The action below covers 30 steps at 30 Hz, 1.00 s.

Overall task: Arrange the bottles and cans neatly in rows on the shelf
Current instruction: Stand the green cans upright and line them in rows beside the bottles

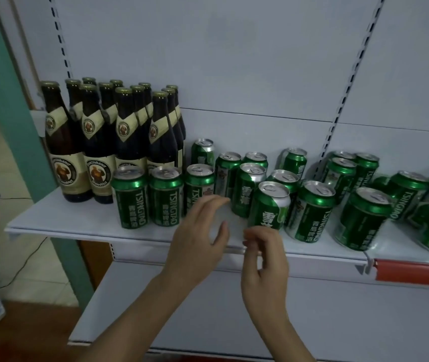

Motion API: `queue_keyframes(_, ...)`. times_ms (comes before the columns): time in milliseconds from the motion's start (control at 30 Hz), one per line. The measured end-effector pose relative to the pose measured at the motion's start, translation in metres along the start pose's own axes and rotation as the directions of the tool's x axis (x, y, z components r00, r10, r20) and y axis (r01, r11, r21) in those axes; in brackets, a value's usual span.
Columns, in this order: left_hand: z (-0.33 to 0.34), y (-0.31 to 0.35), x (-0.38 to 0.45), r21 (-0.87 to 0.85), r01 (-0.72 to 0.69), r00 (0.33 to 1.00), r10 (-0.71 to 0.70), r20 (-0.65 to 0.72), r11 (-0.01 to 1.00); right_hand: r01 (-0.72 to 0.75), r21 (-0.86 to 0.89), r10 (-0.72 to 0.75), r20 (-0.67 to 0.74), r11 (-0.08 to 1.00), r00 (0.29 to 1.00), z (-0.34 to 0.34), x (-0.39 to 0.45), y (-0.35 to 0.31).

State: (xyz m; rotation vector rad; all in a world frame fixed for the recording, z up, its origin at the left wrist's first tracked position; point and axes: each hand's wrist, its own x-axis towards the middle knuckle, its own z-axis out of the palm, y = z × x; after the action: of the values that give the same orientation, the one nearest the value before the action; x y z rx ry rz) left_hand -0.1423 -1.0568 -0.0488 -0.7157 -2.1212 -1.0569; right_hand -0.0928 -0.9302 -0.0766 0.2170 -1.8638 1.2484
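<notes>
Grey shelf carries bottles and cans; left hand and right hand hover empty, fingers loose

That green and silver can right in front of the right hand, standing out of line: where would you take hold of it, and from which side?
Grip the green and silver can round the middle of its upright round wall, coming from the front, where the right hand is. Other cans crowd it behind and to its right, while the shelf edge side is open. Top-down would also work.
</notes>
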Motion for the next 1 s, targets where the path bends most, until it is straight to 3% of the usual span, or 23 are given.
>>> queue_keyframes(67, 0.018, 0.007, -0.001, -0.114, 0.138, 0.981, -0.121, 0.151, 0.984, -0.033, -0.002, 0.032, -0.138, 0.999, 0.99, -0.015, 0.007, 0.005)
queue_keyframes(133, 0.033, 0.012, 0.005, -0.211, 0.276, 0.937, -0.213, 0.278, 0.938, -0.113, -0.019, 0.108, -0.177, 0.993, 0.978, -0.024, 0.019, 0.009)
queue_keyframes(233, 0.046, 0.019, 0.012, -0.339, 0.402, 0.884, -0.263, 0.387, 0.851, -0.241, -0.02, 0.239, -0.062, 0.97, 0.969, -0.031, 0.031, 0.017)
queue_keyframes(333, 0.051, 0.021, 0.014, -0.384, 0.463, 0.865, -0.313, 0.392, 0.799, -0.324, 0.043, 0.321, 0.069, 0.945, 0.945, -0.032, 0.034, 0.025)
queue_keyframes(500, 0.054, 0.02, 0.016, -0.394, 0.489, 0.854, -0.334, 0.4, 0.778, -0.344, -0.079, 0.351, 0.103, 0.936, 0.931, -0.036, 0.049, 0.02)
queue_keyframes(667, 0.049, 0.028, 0.018, -0.473, 0.472, 0.871, -0.311, 0.379, 0.744, -0.246, -0.168, 0.274, 0.171, 0.955, 0.947, -0.052, 0.062, 0.006)
queue_keyframes(867, 0.021, 0.064, 0.068, -0.477, 0.321, 0.941, -0.218, 0.259, 0.818, -0.116, -0.093, 0.138, 0.276, 0.989, 0.951, -0.081, 0.122, -0.031)
queue_keyframes(1000, 0.007, 0.085, 0.111, -0.421, 0.25, 0.958, -0.162, 0.236, 0.872, -0.032, -0.113, 0.076, 0.411, 0.993, 0.909, -0.096, 0.18, -0.051)
